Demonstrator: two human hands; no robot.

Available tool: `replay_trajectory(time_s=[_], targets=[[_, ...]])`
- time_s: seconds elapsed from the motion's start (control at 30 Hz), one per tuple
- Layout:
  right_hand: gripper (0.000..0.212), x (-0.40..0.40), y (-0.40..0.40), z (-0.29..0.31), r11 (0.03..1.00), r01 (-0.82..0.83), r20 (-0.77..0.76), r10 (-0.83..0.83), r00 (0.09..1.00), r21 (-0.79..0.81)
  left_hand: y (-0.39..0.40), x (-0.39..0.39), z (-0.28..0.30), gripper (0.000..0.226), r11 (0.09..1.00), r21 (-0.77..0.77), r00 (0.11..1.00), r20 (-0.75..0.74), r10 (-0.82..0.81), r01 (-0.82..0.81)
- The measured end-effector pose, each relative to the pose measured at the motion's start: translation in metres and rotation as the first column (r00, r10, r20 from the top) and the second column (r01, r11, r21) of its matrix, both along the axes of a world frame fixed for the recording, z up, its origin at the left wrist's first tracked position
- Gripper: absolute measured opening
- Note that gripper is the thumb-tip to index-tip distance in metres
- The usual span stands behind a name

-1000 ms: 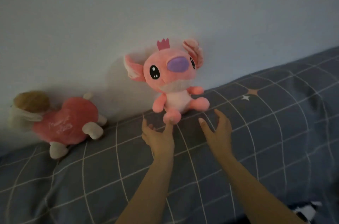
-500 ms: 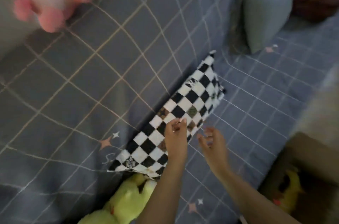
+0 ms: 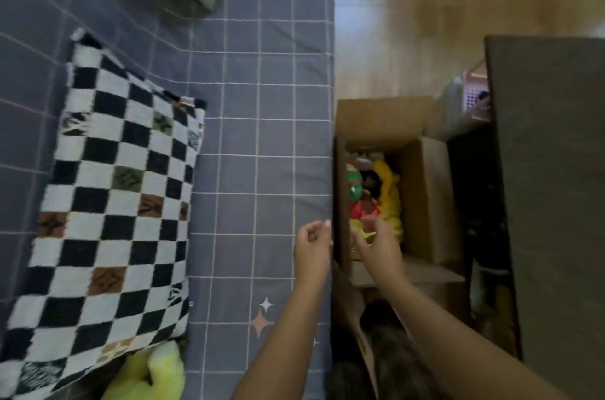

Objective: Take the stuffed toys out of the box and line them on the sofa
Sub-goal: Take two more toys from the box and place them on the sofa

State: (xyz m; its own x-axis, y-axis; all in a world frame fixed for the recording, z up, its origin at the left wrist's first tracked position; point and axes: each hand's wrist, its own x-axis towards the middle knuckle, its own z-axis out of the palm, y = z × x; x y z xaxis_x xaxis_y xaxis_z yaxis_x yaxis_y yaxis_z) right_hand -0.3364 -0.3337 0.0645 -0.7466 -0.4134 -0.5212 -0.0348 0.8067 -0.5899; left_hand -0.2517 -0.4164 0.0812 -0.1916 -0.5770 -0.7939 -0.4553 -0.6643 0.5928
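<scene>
My right hand (image 3: 376, 244) hangs over the open cardboard box (image 3: 425, 200) at the right of centre in the frame, fingers spread and curled, holding nothing. My left hand (image 3: 313, 240) is loosely curled over the sofa (image 3: 262, 137) edge just beside the box wall, also without anything in it. The stuffed toys (image 3: 373, 193) left to take out sit low in the box: a green and red one against the left wall and a long yellow one beside it, pressed together, with something dark between them that I cannot make out.

The risk, as I judge it, is in the packing. The toys are soft and tangled, so a pinch on one limb may drag its neighbour up with it and drop it on the wooden floor (image 3: 425, 6). The box is light corrugated card with loose flaps; a hard pull could tip it or slide it away from the sofa. The interior is dim, so I may grab the wrong part.

The sofa cover is smooth grey-blue cloth with a thin pale grid and small star prints. At left lies a nubby black-and-white checked cushion (image 3: 108, 203), and a fuzzy lime-green toy (image 3: 147, 376) pokes out under its lower edge at bottom left.
</scene>
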Motion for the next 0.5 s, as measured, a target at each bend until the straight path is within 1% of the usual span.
replay_trajectory(time_s=[0.1, 0.23, 0.33, 0.43, 0.5], targets=[[0.036, -0.028, 0.028, -0.026, 0.994, 0.084, 0.029, -0.086, 0.996, 0.075, 0.021, -0.028, -0.028, 0.009, 0.992, 0.03, 0.991, 0.048, -0.122, 0.12], [0.039, -0.062, 0.056, -0.071, 0.978, 0.128, 0.095, -0.145, 0.985, 0.166, 0.04, -0.073, -0.075, 0.009, 0.97, 0.079, 0.969, 0.076, -0.236, 0.23], [0.041, -0.093, 0.075, -0.126, 0.969, 0.111, 0.158, -0.148, 0.976, 0.22, 0.058, -0.115, -0.125, 0.014, 0.952, 0.086, 0.949, 0.097, -0.301, 0.293], [0.046, -0.115, 0.091, -0.188, 0.964, 0.043, 0.257, -0.113, 0.96, 0.263, 0.076, -0.146, -0.189, 0.014, 0.93, 0.152, 0.917, 0.175, -0.359, 0.335], [0.049, -0.123, 0.097, -0.23, 0.959, -0.011, 0.33, -0.087, 0.94, 0.283, 0.083, -0.158, -0.238, 0.016, 0.941, 0.158, 0.905, 0.264, -0.333, 0.3]])
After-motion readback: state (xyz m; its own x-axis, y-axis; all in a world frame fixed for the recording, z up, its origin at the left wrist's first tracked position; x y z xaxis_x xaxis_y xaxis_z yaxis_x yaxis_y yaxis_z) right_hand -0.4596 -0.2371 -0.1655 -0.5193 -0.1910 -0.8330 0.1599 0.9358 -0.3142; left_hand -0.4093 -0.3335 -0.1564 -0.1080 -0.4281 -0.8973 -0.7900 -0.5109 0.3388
